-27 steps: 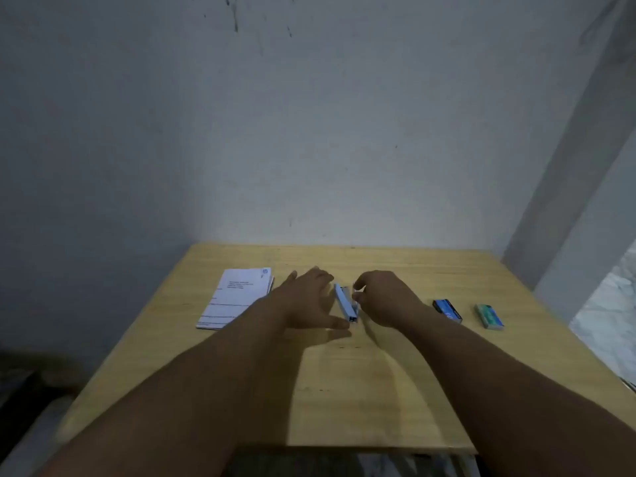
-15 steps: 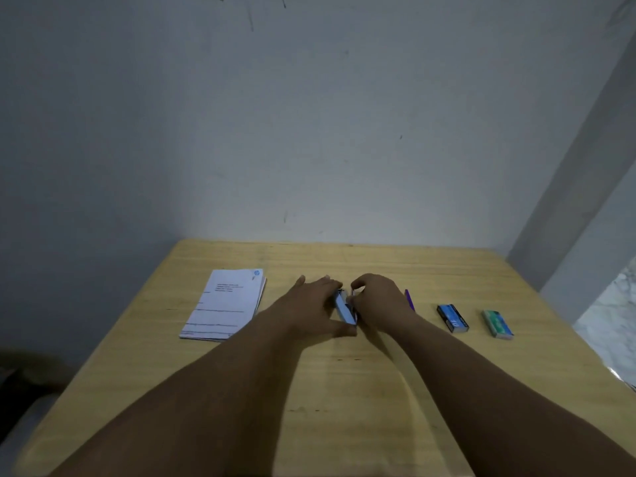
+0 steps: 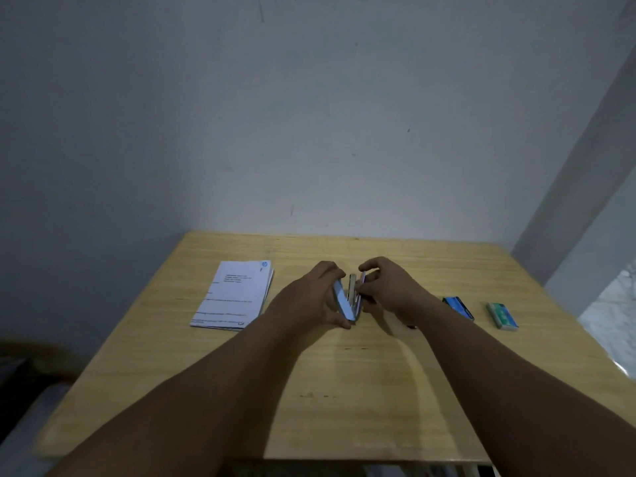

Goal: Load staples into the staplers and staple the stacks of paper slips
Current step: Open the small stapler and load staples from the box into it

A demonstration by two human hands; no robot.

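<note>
A small blue stapler is held between both hands over the middle of the wooden table. It is swung apart, its metal staple channel showing between the blue cover and the base. My left hand grips the blue cover side. My right hand holds the other side with its fingertips. A stack of white printed paper slips lies flat to the left of my hands. A dark blue staple box and a green staple box lie to the right.
The table stands against a grey wall. A small dark object peeks out beside my right wrist. A pale floor patch shows beyond the table's right edge.
The stapler lay shut on the table between my hands; now both hands hold it raised slightly and swung apart. The view has tilted.
</note>
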